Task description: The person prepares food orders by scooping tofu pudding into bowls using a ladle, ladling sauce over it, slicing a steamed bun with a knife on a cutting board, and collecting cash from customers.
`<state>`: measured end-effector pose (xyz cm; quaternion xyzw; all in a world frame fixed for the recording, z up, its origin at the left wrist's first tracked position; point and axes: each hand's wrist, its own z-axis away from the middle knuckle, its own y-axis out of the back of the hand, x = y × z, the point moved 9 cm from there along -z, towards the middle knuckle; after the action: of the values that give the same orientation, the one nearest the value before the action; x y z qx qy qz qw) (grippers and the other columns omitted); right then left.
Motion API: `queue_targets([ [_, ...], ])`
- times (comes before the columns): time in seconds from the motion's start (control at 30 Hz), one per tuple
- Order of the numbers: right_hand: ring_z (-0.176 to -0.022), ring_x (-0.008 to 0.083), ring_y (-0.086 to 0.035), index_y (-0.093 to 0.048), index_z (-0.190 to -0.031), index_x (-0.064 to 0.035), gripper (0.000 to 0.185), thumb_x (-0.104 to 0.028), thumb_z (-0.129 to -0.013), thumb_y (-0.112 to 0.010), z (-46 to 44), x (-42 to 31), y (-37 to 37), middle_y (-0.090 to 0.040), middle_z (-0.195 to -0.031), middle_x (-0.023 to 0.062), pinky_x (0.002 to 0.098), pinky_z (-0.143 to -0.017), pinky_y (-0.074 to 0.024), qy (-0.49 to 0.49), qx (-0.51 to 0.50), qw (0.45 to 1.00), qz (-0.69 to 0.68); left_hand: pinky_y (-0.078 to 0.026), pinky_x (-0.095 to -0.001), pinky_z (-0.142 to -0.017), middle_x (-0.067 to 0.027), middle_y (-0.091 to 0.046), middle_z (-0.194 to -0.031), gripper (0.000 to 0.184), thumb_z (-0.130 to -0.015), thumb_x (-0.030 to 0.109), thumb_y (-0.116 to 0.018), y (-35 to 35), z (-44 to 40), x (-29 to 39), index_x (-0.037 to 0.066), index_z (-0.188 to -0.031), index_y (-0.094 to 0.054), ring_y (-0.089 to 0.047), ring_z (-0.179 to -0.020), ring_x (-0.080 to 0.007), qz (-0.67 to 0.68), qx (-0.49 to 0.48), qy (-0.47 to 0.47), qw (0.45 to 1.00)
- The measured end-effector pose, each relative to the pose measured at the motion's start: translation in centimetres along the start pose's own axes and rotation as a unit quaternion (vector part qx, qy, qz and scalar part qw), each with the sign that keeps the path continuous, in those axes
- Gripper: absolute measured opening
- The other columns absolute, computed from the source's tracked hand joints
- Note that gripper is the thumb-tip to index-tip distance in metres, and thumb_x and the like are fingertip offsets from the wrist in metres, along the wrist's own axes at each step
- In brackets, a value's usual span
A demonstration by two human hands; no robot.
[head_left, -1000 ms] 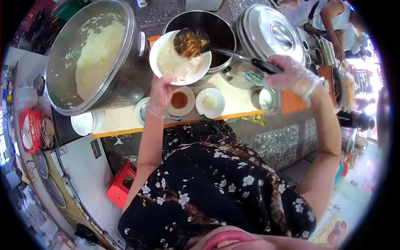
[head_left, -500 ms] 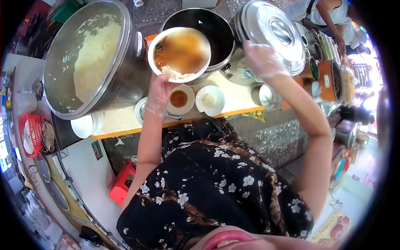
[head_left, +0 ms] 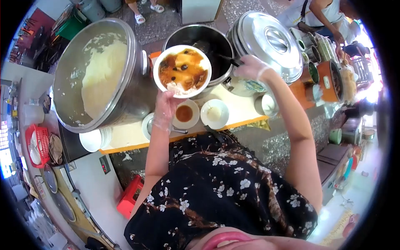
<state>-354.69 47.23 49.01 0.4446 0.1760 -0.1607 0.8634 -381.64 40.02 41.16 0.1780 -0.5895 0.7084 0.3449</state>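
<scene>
Over the near left edge of the open pot (head_left: 189,34), my left hand (head_left: 165,107) holds up the white bowl (head_left: 156,71), closed on its near side; just right of the open pot, my right hand (head_left: 251,68), in a clear plastic glove, is closed around the dark handle of the ladle (head_left: 234,61), whose head sits inside, too dim to show whether it is loaded.

The bowl already carries a pale soft mass (head_left: 180,88) with brown liquid and a few dark round bits over it, so I judge the filling well along; whether anything is left to add, I cannot tell.

Left of the open pot stands the big steel vessel (head_left: 131,50), with plenty of pale food (head_left: 102,79) inside; right of it is the pot with its metal lid (head_left: 266,37) on; on its near side, the bench (head_left: 246,106) carries a dish (head_left: 196,120) of brown liquid, and beside that a white dish (head_left: 225,116) with something pale in it.
</scene>
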Motion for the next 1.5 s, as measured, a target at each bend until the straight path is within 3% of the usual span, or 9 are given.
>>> queue_targets([
  [0.17,-0.099,0.0304,-0.057,-0.058,-0.109,0.0048,0.058,-0.039,-0.073,-0.062,7.5,-0.7,4.3,-0.059,-0.107,0.0219,0.0351,-0.088,-0.0431,0.005,0.164,0.985,0.050,-0.056,-0.0414,-0.082,-0.0241,-0.047,-0.125,0.065,-0.074,0.009,-0.051,-0.1,0.0,0.1,-0.003,-0.133,-0.027,-0.057,-0.106,-0.0357,0.010,-0.008,-0.005,1.000],
  [0.23,-0.100,0.0237,-0.055,-0.053,-0.118,0.0002,0.052,-0.030,-0.078,-0.067,9.9,-1.0,5.5,-0.058,-0.109,0.0141,0.0322,-0.090,-0.0420,-0.019,0.168,0.985,0.011,-0.056,-0.0398,-0.082,-0.0228,-0.049,-0.122,0.062,-0.076,0.011,-0.051,0.4,-0.2,0.0,-0.003,-0.132,-0.029,-0.059,-0.104,-0.0332,-0.020,-0.006,-0.002,1.000],
  [0.47,-0.078,0.0226,-0.057,-0.059,-0.103,0.0005,0.032,-0.020,-0.079,-0.061,14.2,-4.0,3.5,-0.062,-0.086,0.0154,0.0319,-0.073,-0.0444,0.020,0.045,0.995,-0.092,-0.057,-0.0378,-0.079,-0.0223,-0.052,-0.119,0.058,-0.078,0.011,-0.051,0.2,-0.3,-0.1,-0.006,-0.130,-0.032,-0.060,-0.101,-0.0304,-0.009,-0.010,-0.006,1.000],
  [0.63,-0.076,0.0388,-0.059,-0.052,-0.107,-0.0049,0.030,-0.018,-0.081,-0.058,15.4,-5.9,1.5,-0.060,-0.073,0.0200,0.0463,-0.067,-0.0466,0.154,0.200,0.959,0.127,-0.057,-0.0385,-0.079,-0.0229,-0.052,-0.119,0.057,-0.077,0.009,-0.048,0.4,-0.6,-0.1,-0.005,-0.130,-0.032,-0.060,-0.102,-0.0317,-0.015,-0.007,-0.024,1.000],
  [0.8,-0.076,0.0396,-0.059,-0.052,-0.102,-0.0037,0.023,-0.016,-0.082,-0.055,11.3,-4.0,2.6,-0.061,-0.076,0.0211,0.0493,-0.066,-0.0460,0.086,0.249,0.954,0.142,-0.056,-0.0404,-0.083,-0.0229,-0.049,-0.122,0.059,-0.076,0.009,-0.048,-0.4,-0.4,0.4,-0.005,-0.131,-0.030,-0.058,-0.105,-0.0330,-0.020,-0.016,-0.026,0.999],
  [1.07,-0.092,0.0305,-0.065,-0.068,-0.095,-0.0051,0.021,-0.012,-0.081,-0.055,-5.7,-4.7,-3.0,-0.066,-0.097,0.0176,0.0387,-0.078,-0.0520,0.037,0.054,0.947,0.315,-0.051,-0.0464,-0.091,-0.0239,-0.046,-0.125,0.066,-0.071,0.008,-0.050,-0.8,1.4,1.3,-0.007,-0.132,-0.027,-0.053,-0.111,-0.0365,-0.035,0.008,0.040,0.999],
  [1.23,-0.098,0.0300,-0.063,-0.067,-0.099,-0.0022,0.027,-0.018,-0.077,-0.062,-7.1,-5.0,-4.7,-0.064,-0.102,0.0190,0.0367,-0.081,-0.0514,0.067,0.030,0.986,0.148,-0.048,-0.0421,-0.094,-0.0215,-0.047,-0.122,0.072,-0.068,0.009,-0.051,-5.3,4.1,3.1,-0.006,-0.134,-0.026,-0.051,-0.114,-0.0332,-0.078,0.026,0.044,0.996],
  [1.37,-0.088,0.0311,-0.062,-0.063,-0.101,-0.0060,0.026,-0.022,-0.081,-0.059,-0.8,-3.1,0.1,-0.065,-0.091,0.0157,0.0394,-0.078,-0.0500,0.114,0.285,0.952,0.015,-0.039,-0.0415,-0.102,-0.0194,-0.044,-0.129,0.071,-0.068,0.008,-0.053,-8.2,4.7,4.2,-0.005,-0.134,-0.030,-0.047,-0.120,-0.0323,-0.094,-0.017,0.070,0.993],
  [1.5,-0.075,0.0236,-0.063,-0.065,-0.093,-0.0060,0.022,-0.023,-0.081,-0.060,4.9,0.4,-5.6,-0.066,-0.083,0.0125,0.0349,-0.069,-0.0508,0.097,0.188,0.934,-0.288,-0.034,-0.0425,-0.105,-0.0185,-0.041,-0.134,0.070,-0.071,0.010,-0.053,-10.4,5.8,4.7,-0.004,-0.135,-0.029,-0.042,-0.124,-0.0321,-0.076,-0.067,0.097,0.990],
])
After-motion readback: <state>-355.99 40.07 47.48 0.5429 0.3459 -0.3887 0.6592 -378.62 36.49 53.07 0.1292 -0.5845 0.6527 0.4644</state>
